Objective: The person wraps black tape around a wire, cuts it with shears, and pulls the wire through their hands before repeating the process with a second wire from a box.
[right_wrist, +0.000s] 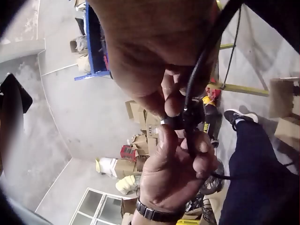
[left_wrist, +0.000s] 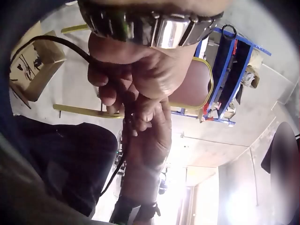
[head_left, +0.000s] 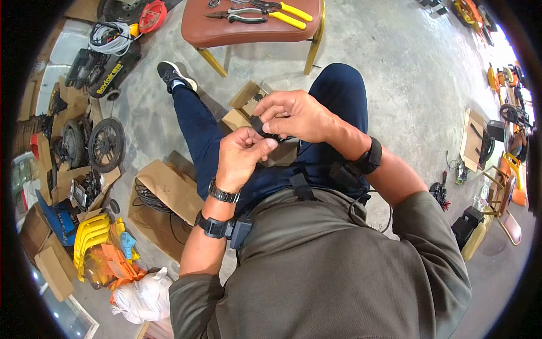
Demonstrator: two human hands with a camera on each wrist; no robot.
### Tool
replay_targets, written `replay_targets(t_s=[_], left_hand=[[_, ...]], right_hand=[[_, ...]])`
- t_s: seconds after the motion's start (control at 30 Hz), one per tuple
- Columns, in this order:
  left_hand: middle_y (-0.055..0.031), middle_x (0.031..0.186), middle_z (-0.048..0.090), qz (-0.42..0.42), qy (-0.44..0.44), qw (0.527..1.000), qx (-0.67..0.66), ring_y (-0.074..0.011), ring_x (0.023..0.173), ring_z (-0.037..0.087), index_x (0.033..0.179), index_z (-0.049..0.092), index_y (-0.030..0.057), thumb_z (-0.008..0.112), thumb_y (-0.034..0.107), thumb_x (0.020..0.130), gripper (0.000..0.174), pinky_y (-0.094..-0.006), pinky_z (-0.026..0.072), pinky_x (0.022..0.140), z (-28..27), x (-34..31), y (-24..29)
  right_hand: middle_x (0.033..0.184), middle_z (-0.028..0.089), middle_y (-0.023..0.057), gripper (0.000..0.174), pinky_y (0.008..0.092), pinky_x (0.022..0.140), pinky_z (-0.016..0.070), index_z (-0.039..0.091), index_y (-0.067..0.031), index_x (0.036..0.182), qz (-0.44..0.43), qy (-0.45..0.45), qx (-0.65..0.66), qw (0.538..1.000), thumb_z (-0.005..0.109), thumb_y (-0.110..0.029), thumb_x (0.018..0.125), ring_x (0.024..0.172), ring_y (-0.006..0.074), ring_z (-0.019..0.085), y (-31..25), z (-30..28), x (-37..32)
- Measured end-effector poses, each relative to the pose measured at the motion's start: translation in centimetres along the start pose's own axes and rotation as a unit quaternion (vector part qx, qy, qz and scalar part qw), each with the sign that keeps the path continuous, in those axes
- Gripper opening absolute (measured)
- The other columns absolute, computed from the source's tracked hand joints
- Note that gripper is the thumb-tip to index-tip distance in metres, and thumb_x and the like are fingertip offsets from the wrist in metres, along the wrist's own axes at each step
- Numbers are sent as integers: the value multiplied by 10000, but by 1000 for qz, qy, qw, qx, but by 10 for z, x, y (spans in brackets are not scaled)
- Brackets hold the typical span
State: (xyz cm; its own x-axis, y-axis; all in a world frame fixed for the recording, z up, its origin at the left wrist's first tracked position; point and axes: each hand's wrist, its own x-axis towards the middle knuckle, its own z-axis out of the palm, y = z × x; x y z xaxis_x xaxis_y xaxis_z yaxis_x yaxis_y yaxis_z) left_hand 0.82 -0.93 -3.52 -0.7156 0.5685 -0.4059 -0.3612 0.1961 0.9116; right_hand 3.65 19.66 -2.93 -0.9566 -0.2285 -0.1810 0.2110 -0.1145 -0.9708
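Note:
Over the lap, both hands meet at a small black part (head_left: 259,126) on a black cable (right_wrist: 199,65). My left hand (head_left: 237,158) pinches it from below between thumb and fingers. Thumb and fingers of my right hand (head_left: 302,116) pinch its upper end. In the right wrist view the black piece (right_wrist: 176,123) shows between the two thumbs, with fingers covering much of it; its exact kind I cannot tell. The cable (left_wrist: 56,40) loops away past the left hand in the left wrist view.
A brown-topped stool (head_left: 243,35) with pliers (head_left: 234,16) on it stands ahead. An open carton (head_left: 240,117) sits between the legs, and a larger carton (head_left: 169,183) with coiled cable lies at the left. Wheels (head_left: 106,145) and yellow parts (head_left: 90,240) crowd the far left.

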Motion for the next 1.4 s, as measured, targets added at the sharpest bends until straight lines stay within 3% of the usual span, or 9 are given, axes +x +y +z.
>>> replay_targets(t_s=[0.17, 0.27, 0.37, 0.4, 0.5, 0.7, 1.23, 1.33, 1.4], left_hand=[[-3, 698, 654, 27, 29, 999, 12, -44, 546, 531, 901, 650, 13, 742, 75, 879, 113, -203, 416, 489, 6, 1, 7], [-4, 710, 664, 30, 27, 999, 28, -39, 545, 529, 964, 673, 10, 723, 85, 896, 113, -202, 414, 481, 5, 5, 4], [-10, 724, 677, 20, 36, 999, 5, -39, 546, 534, 1038, 684, 11, 705, 77, 906, 149, -195, 410, 478, 7, 11, 8], [-14, 728, 681, 13, 40, 999, -9, -39, 546, 537, 1062, 685, 12, 699, 71, 908, 166, -193, 409, 478, 8, 12, 10], [-27, 731, 685, 20, 65, 997, -42, -42, 545, 543, 1021, 677, 9, 692, 62, 909, 124, -187, 400, 472, 9, 17, 2], [-40, 720, 679, 26, 61, 997, -46, -46, 539, 542, 972, 641, 8, 688, 66, 915, 94, -193, 405, 465, 7, 22, 4], [-15, 717, 647, 45, 94, 994, -43, -55, 550, 561, 1023, 616, -7, 681, 99, 933, 154, -191, 430, 471, 9, 20, 7], [-9, 719, 643, 49, 96, 993, -45, -56, 571, 573, 1029, 617, -6, 682, 100, 933, 156, -191, 430, 476, 11, 19, 6], [-5, 715, 638, 65, 98, 992, -39, -55, 585, 579, 1031, 619, -5, 685, 101, 932, 159, -191, 429, 483, 11, 19, 4]], right_hand=[[954, 731, 77, 340, 261, 682, 532, 590, -3, 1226, -50, -8, -60, 997, 640, -27, 890, 758, 77, 621, -9, 2, -3], [855, 717, 118, 377, 307, 722, 553, 573, 26, 1218, -100, 24, -126, 987, 632, -18, 847, 798, 163, 694, -6, 3, -3], [874, 707, 152, 415, 335, 709, 553, 550, 14, 1233, -106, 71, -153, 980, 639, -21, 829, 792, 234, 713, -15, 7, -14], [911, 691, 149, 407, 361, 702, 551, 554, -5, 1210, -123, 97, -183, 971, 652, -33, 815, 813, 280, 710, -12, 6, -14], [916, 660, 135, 367, 389, 692, 546, 570, -20, 1153, -149, 152, -266, 940, 675, -55, 803, 827, 313, 688, 1, 0, -19], [881, 627, 152, 259, 444, 675, 530, 620, -27, 965, -182, 101, -379, 902, 743, -167, 785, 827, 377, 635, 7, 3, -23], [800, 649, 160, 191, 475, 669, 523, 622, -37, 833, -170, 74, -433, 882, 669, -221, 851, 779, 386, 654, 10, 0, -18], [786, 653, 171, 198, 475, 669, 522, 622, -39, 817, -136, 48, -450, 881, 659, -228, 863, 791, 393, 656, 9, -1, -18], [755, 647, 152, 235, 450, 659, 522, 632, -31, 828, -106, 36, -419, 901, 646, -257, 894, 753, 352, 664, 10, -2, -20]])
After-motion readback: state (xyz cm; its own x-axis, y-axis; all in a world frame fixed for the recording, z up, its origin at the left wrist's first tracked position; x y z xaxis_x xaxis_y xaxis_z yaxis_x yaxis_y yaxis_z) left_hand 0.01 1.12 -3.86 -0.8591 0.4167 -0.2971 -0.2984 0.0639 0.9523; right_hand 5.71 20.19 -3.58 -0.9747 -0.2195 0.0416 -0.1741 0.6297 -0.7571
